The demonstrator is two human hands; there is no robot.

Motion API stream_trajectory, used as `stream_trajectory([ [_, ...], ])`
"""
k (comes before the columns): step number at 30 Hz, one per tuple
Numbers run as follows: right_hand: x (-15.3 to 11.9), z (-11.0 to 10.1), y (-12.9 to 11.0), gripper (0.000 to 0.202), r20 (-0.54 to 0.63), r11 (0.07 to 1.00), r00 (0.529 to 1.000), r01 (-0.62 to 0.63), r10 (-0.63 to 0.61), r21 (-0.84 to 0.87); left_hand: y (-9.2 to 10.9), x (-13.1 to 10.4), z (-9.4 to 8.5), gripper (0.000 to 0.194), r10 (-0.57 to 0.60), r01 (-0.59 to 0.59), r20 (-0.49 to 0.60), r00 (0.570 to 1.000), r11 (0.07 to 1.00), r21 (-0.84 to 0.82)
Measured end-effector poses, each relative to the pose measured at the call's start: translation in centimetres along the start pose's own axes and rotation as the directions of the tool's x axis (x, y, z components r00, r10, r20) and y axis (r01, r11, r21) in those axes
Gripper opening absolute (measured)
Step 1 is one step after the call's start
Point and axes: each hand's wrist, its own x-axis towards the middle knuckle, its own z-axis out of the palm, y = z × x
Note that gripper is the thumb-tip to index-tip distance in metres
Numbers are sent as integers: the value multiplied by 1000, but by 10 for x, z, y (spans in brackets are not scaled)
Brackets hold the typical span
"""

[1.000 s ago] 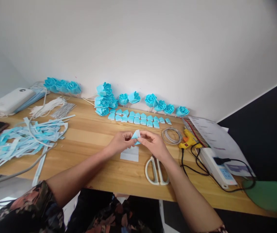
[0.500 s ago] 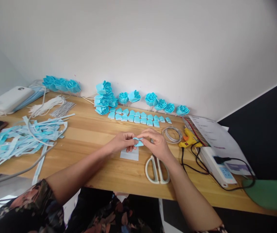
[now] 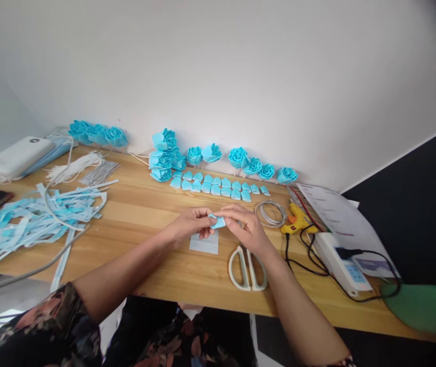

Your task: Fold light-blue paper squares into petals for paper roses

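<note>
Between my two hands is a small light-blue fabric petal (image 3: 218, 222), held above the table. My left hand (image 3: 197, 223) pinches its left side with thumb and fingers. On the petal's right edge are the thumb and fingertips of my right hand (image 3: 242, 224), closed on it. A pale square of fabric (image 3: 204, 244) lies flat under my left fingers. White-handled scissors (image 3: 247, 270) rest below my right wrist, their blades partly hidden by it. Farther back, several folded blue petals (image 3: 215, 189) lie in two rows.
Blue fabric roses (image 3: 237, 157) line the wall. Cut blue strips (image 3: 49, 214), white cords (image 3: 76, 168) and a power bank (image 3: 17, 158) are on the left. At right are a wire coil (image 3: 271, 213), a yellow glue gun (image 3: 298, 219), a power strip (image 3: 342, 262) and cables.
The petal has turned slightly in my fingers, and its right edge sits a little higher. Both hands stay in nearly the same place.
</note>
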Motion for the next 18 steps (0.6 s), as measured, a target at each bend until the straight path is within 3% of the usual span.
stream_trajectory([
  [5, -1, 0, -2, 26, 20, 993, 996, -86, 85, 82, -1, 1, 0, 33, 48, -47, -8, 999, 996, 70],
  [13, -2, 6, 5, 19, -26, 976, 978, -206, 209, 70, -1, 1, 0, 32, 94, -85, -39, 995, 978, 188],
  [18, -2, 10, 12, 35, -3, 920, 948, -309, 319, 240, -1, 1, 1, 30, 113, -96, -57, 992, 966, 239],
])
